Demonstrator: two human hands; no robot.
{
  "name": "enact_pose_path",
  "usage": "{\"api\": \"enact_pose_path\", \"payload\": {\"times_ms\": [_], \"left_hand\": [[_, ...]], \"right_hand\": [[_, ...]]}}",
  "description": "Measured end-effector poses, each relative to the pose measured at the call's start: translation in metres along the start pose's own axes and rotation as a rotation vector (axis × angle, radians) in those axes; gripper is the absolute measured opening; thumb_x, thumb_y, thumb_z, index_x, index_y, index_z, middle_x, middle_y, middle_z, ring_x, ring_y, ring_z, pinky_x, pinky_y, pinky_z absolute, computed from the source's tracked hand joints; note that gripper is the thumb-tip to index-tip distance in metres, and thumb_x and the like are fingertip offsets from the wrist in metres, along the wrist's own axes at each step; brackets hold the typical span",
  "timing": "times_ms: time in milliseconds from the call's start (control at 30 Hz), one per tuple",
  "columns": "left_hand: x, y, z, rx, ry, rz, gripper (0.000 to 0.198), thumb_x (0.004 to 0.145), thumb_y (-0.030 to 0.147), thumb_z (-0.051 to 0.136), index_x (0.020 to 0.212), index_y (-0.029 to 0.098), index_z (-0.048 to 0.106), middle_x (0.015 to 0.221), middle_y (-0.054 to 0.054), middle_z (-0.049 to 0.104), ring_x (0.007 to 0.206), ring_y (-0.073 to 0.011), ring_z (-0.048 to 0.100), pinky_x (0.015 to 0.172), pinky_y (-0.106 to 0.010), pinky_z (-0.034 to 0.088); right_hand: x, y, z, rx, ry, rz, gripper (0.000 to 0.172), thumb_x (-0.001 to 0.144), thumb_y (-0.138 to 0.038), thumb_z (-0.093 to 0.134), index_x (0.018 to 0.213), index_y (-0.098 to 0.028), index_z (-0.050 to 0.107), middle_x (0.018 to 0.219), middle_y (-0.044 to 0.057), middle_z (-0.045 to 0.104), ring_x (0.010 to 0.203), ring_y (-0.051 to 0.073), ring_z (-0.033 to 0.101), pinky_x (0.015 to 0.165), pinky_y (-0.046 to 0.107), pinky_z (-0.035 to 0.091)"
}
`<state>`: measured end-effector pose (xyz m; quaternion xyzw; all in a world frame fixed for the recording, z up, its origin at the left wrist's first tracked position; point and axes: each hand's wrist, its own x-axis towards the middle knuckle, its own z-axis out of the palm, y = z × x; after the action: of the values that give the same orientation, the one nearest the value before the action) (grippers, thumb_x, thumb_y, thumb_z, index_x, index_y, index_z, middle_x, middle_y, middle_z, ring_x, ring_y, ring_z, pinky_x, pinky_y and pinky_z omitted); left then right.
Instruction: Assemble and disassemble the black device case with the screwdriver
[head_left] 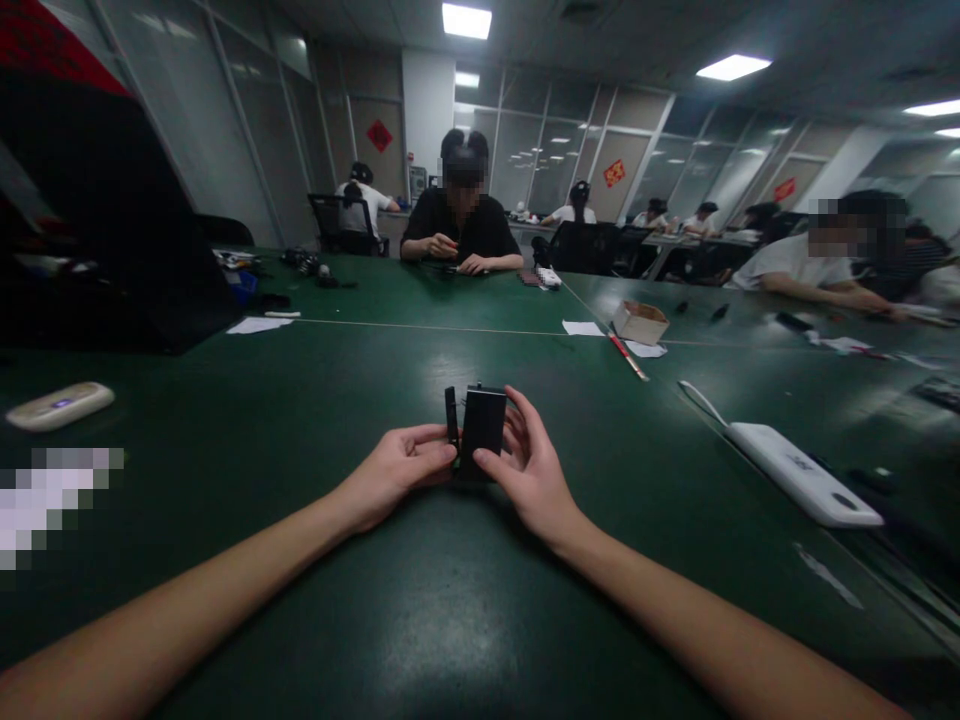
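Note:
A black rectangular box [484, 425] stands upright in my right hand [534, 465], whose thumb lies on its near face and whose fingers wrap round its right side. Just left of the box is a thin black strip [451, 417], pinched between the thumb and fingers of my left hand [409, 462]. A narrow gap shows between strip and box at the top; whether they are joined lower down I cannot tell. Both hands are over the green table [300, 400], near the middle of the view.
On the right lies a white power bank [802, 475] with a cable. A pale oval case [60, 406] is at the left. Farther back are a small open box [640, 323], papers and a red stick [627, 357]. A person in black [495, 225] sits opposite.

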<state>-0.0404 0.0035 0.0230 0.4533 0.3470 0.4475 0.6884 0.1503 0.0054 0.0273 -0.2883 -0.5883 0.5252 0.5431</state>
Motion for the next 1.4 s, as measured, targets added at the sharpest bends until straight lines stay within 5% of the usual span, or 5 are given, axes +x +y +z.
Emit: {"api": "enact_pose_path", "payload": {"times_ms": [233, 600, 933, 1167, 1400], "left_hand": [[-0.001, 0.002, 0.005, 0.020, 0.085, 0.031, 0.050, 0.071, 0.025, 0.083, 0.117, 0.013, 0.068, 0.102, -0.012, 0.076, 0.088, -0.0210, 0.072, 0.077, -0.028, 0.053], [-0.005, 0.000, 0.013, 0.102, 0.153, 0.134, 0.073, 0.071, 0.026, 0.083, 0.138, 0.015, 0.055, 0.125, -0.014, 0.069, 0.116, -0.0299, 0.065, 0.096, -0.039, 0.052], [-0.009, -0.007, 0.012, 0.532, 0.043, 0.391, 0.059, 0.083, 0.031, 0.071, 0.139, 0.021, 0.056, 0.133, -0.011, 0.061, 0.117, -0.0287, 0.060, 0.102, -0.038, 0.047], [-0.008, -0.008, 0.002, 0.484, -0.095, 0.241, 0.071, 0.090, 0.036, 0.062, 0.153, 0.023, 0.032, 0.144, -0.014, 0.050, 0.103, -0.0219, 0.064, 0.093, -0.039, 0.052], [-0.008, -0.003, 0.001, 0.275, -0.169, 0.148, 0.067, 0.086, 0.030, 0.068, 0.148, 0.024, 0.042, 0.143, -0.015, 0.051, 0.104, -0.0247, 0.067, 0.088, -0.038, 0.057]], "right_hand": [[-0.002, 0.001, 0.001, -0.067, -0.024, -0.031, 0.077, 0.080, -0.029, 0.075, 0.146, -0.032, 0.035, 0.149, 0.010, 0.040, 0.134, 0.025, 0.047, 0.107, 0.044, 0.046], [0.000, 0.002, 0.004, -0.034, -0.149, 0.008, 0.077, 0.089, -0.033, 0.065, 0.151, -0.029, 0.019, 0.155, 0.010, 0.037, 0.140, 0.022, 0.042, 0.118, 0.043, 0.030], [0.002, 0.009, 0.003, -0.120, -0.161, 0.055, 0.053, 0.088, -0.037, 0.066, 0.133, -0.022, 0.043, 0.132, 0.008, 0.057, 0.125, 0.021, 0.053, 0.111, 0.039, 0.039], [0.008, 0.011, 0.001, 0.321, -0.009, 0.249, 0.037, 0.086, -0.037, 0.062, 0.119, -0.024, 0.052, 0.116, 0.005, 0.068, 0.108, 0.023, 0.066, 0.093, 0.041, 0.053], [0.006, 0.005, 0.003, 0.409, -0.021, 0.271, 0.037, 0.083, -0.031, 0.063, 0.117, -0.025, 0.052, 0.121, 0.006, 0.068, 0.107, 0.024, 0.066, 0.092, 0.042, 0.054]]}}
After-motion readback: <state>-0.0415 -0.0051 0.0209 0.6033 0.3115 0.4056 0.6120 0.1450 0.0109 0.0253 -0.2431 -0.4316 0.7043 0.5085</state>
